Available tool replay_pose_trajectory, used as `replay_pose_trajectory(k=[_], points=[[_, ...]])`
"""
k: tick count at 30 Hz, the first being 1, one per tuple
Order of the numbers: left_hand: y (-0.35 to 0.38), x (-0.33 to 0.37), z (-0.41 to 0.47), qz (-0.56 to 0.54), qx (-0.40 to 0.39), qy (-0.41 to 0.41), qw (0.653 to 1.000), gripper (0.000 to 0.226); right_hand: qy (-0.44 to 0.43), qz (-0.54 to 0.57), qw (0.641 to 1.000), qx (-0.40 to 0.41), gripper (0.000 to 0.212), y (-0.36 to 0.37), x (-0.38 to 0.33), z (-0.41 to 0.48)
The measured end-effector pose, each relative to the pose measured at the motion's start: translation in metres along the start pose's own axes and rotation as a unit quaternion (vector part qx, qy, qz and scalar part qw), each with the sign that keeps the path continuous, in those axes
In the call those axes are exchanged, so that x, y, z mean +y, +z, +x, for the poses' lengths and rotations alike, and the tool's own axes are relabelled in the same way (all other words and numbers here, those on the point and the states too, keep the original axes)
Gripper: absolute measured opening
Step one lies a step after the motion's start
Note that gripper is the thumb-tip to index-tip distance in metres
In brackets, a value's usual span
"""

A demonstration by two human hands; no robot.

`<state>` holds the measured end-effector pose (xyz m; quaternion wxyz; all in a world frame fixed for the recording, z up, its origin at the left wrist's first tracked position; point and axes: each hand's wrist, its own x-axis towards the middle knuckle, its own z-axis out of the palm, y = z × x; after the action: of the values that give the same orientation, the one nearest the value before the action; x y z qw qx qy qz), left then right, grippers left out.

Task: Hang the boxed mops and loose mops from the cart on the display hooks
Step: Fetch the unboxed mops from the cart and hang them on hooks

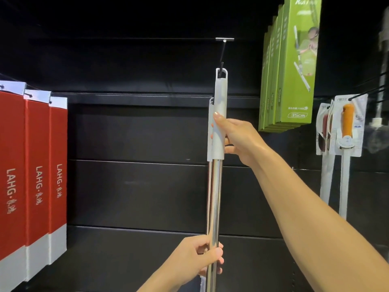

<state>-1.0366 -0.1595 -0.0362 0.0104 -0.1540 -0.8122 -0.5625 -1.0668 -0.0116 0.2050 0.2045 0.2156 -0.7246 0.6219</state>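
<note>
A loose mop [215, 197] with a shiny steel pole and a pale grey handle cap stands upright in front of the black display wall. The loop at its top sits around the tip of a black display hook [222, 57]. My right hand [235, 138] grips the grey handle cap, thumb up along it. Lower down, my left hand [202, 258] grips the steel pole. A second mop handle [210, 127] hangs just behind and left of the first, mostly hidden. The mop heads are out of view.
Three red LAHG boxes [33, 165] hang on hooks at the left. Several green boxed mops [292, 66] hang at the upper right. Packaged brushes with orange and dark heads [345, 127] hang at the far right. Black shelf panels [136, 186] fill the back.
</note>
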Motion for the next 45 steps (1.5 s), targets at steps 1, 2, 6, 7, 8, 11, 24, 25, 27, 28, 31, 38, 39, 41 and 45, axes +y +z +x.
replay_pose_trajectory(k=[1,2,6,7,8,11,24,25,27,28,31,38,39,41,45], points=[[0.0,-0.002,0.003,-0.002,-0.001,-0.002,1.0,0.02,0.002,-0.002,1.0,0.0,0.027,0.002,0.003,0.002],[-0.001,-0.004,0.005,-0.004,-0.001,-0.003,1.0,0.02,0.006,-0.003,1.0,-0.001,0.027,0.003,0.006,0.005],[-0.001,-0.013,0.019,-0.005,0.006,-0.014,1.0,0.018,0.014,-0.004,1.0,-0.009,0.026,0.009,0.022,0.015],[-0.001,-0.016,0.023,-0.005,0.007,-0.015,1.0,0.017,0.014,-0.002,1.0,-0.007,0.023,0.01,0.026,0.017],[-0.001,-0.018,0.027,-0.006,0.007,-0.015,1.0,0.018,0.013,0.0,1.0,-0.004,0.022,0.01,0.029,0.019],[-0.002,-0.027,0.043,-0.013,0.009,-0.023,1.0,0.018,0.012,0.004,1.0,0.001,0.022,0.011,0.039,0.03],[-0.012,-0.055,0.103,-0.031,0.008,-0.015,0.999,0.019,0.007,0.007,1.0,0.019,0.022,0.023,0.087,0.082],[-0.012,-0.057,0.105,-0.037,0.008,-0.014,0.999,0.019,0.008,0.008,1.0,0.021,0.022,0.024,0.09,0.086],[-0.012,-0.06,0.107,-0.047,0.008,-0.006,0.999,0.018,0.008,0.006,1.0,0.023,0.023,0.024,0.095,0.09],[-0.012,-0.061,0.108,-0.049,0.009,-0.002,0.999,0.018,0.006,0.006,1.0,0.022,0.024,0.024,0.098,0.093],[-0.01,-0.063,0.111,-0.047,0.015,0.002,0.999,0.017,0.008,0.011,1.0,0.027,0.031,0.024,0.102,0.096],[0.004,-0.073,0.11,-0.012,0.107,0.032,0.994,0.015,0.005,-0.026,0.997,0.075,0.04,0.029,0.105,0.092],[0.006,-0.075,0.111,-0.001,0.136,0.034,0.99,0.019,-0.007,-0.049,0.994,0.093,0.045,0.028,0.108,0.089],[0.011,-0.076,0.112,0.007,0.18,0.038,0.983,0.033,-0.04,-0.099,0.987,0.117,0.041,0.029,0.115,0.082],[0.015,-0.073,0.118,0.04,0.171,0.043,0.983,0.079,-0.024,-0.15,0.986,0.063,0.063,0.037,0.141,0.063]])
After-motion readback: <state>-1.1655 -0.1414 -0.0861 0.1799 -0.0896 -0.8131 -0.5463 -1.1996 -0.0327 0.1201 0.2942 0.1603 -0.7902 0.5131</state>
